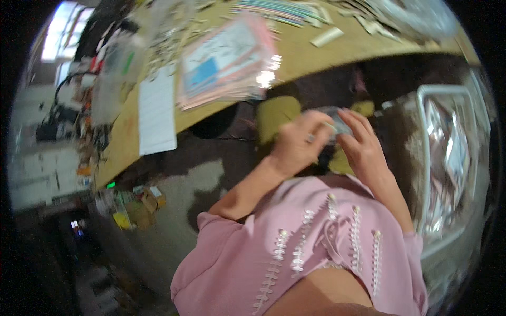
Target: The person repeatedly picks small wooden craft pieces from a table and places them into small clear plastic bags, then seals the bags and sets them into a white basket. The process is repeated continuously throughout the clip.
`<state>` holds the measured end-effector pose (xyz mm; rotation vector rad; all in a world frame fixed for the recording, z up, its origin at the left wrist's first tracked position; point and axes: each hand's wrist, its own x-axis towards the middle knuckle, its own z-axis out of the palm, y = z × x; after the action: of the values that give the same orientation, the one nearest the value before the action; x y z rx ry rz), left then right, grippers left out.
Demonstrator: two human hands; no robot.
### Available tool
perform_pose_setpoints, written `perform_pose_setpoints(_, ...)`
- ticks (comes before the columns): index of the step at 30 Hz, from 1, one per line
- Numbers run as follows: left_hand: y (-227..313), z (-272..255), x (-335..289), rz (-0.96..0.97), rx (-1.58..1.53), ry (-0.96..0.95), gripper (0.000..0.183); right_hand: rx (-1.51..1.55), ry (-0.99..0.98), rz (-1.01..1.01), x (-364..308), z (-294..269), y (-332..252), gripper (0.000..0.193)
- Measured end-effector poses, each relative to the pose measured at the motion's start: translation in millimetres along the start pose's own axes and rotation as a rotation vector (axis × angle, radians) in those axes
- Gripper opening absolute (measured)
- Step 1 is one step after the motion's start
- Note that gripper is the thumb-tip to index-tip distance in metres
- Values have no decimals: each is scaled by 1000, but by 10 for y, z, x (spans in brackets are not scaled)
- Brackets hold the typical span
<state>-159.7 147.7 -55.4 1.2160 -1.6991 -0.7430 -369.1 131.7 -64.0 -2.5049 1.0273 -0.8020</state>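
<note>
Table (363,51) is the biggest item, running across the top & down the L side w/ lots of stuff on it. Next, a pale-rimmed crate (421,158) off to the R, w/ shiny silvery packs (441,158) inside. Clear bag (421,18) at the table's far R end. Then a stack of pinkish sheets (226,63) near the table's front edge, topmost one w/ a blue patch; a white paper (157,113) just L of it, reaching the edge. Bunch of pastel strips (271,11) beyond the stack, & a loose cream pc (327,37) to their R.

Both hands are off the table, b/w its edge & the pink top (327,237). L hand (298,139): fingers curled in, blurred; can't tell if they're clamped on anything or only touching. R hand (366,150): thumb & fingers look clamped on a small grey pc (340,122).

Grey pc's spot: b/w the two hands, at the fingertips. From L fingers it lies to the R; from R fingers, to the L. R hand is nearer, seemingly in contact; L fingertips are right beside it. Long axis: can't tell, too blurred & part-hidden.
</note>
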Motion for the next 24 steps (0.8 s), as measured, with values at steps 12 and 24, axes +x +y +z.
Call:
perform_pose_setpoints(12,-309,-1155,482,244,402,-177,17,-70,-105,11,88,77,19,11)
perform_pose_setpoints(24,-1657,-3297,752,-324,1280,-31,30,-45,-57,41,168,68,46,13)
